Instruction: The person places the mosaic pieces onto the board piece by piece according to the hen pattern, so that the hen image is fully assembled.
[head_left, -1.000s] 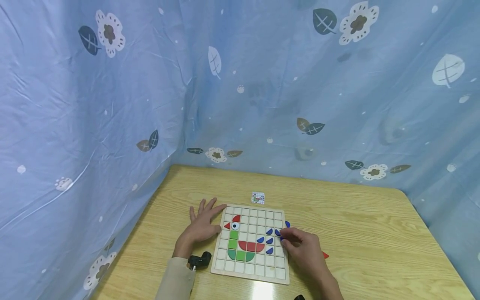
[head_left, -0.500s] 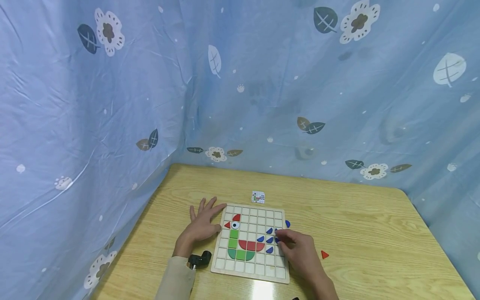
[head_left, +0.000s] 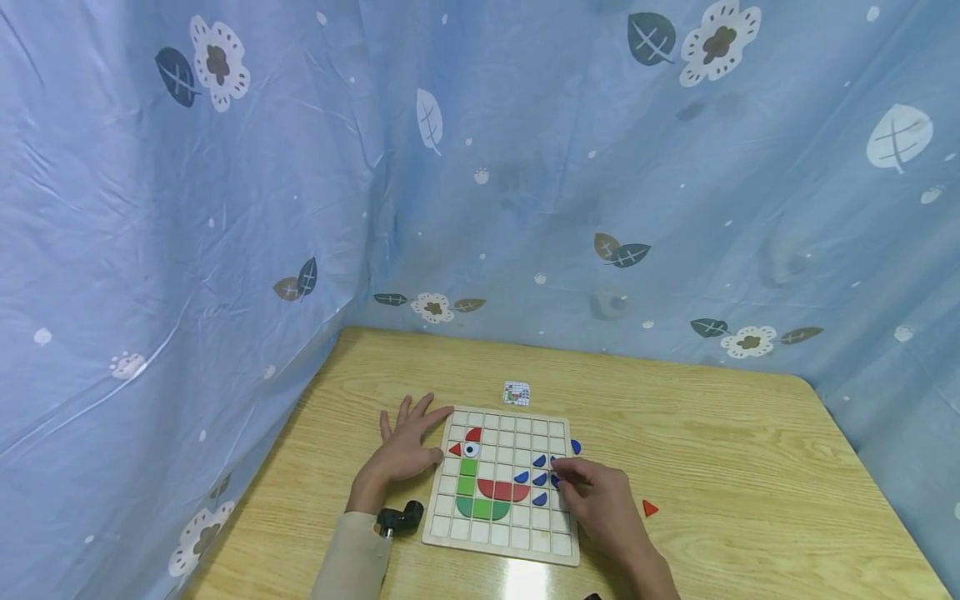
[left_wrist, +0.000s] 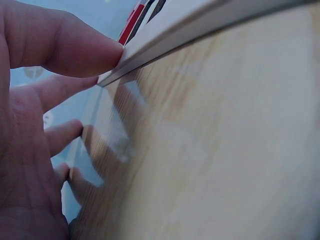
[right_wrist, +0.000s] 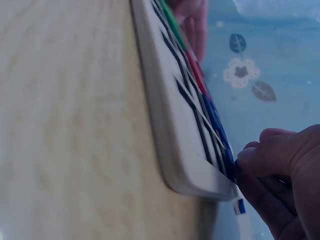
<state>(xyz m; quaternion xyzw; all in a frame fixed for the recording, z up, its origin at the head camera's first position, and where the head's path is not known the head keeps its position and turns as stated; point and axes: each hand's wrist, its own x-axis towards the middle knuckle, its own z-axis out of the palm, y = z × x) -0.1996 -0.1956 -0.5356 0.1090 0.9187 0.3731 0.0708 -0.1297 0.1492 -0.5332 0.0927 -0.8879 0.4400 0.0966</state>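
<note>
A wooden grid board [head_left: 499,554] lies on the table, bearing flat coloured pieces that form a bird. The bird has green squares [head_left: 467,485], a red hull-shaped row [head_left: 501,492], a round eye piece [head_left: 470,450] and several blue half-circles [head_left: 539,479]. My left hand [head_left: 401,454] spreads its fingers at the board's left edge; thumb and index fingertip touch the rim, as the left wrist view confirms. At the right columns, my right hand [head_left: 600,500] pinches a small blue half-circle piece [right_wrist: 236,167] between thumb and fingers, right down at the squares. The fingers partly hide the blue pieces there.
A small picture card [head_left: 516,394] with a similar bird lies behind the board. One blue half-circle [head_left: 576,447] sits just off the board's right edge, and a red triangle [head_left: 649,508] lies farther right. A flowered blue curtain [head_left: 510,208] hangs behind the table [head_left: 750,467].
My right hand has shifted slightly left over the board's right columns, uncovering the red triangle. The left hand stays in place.
</note>
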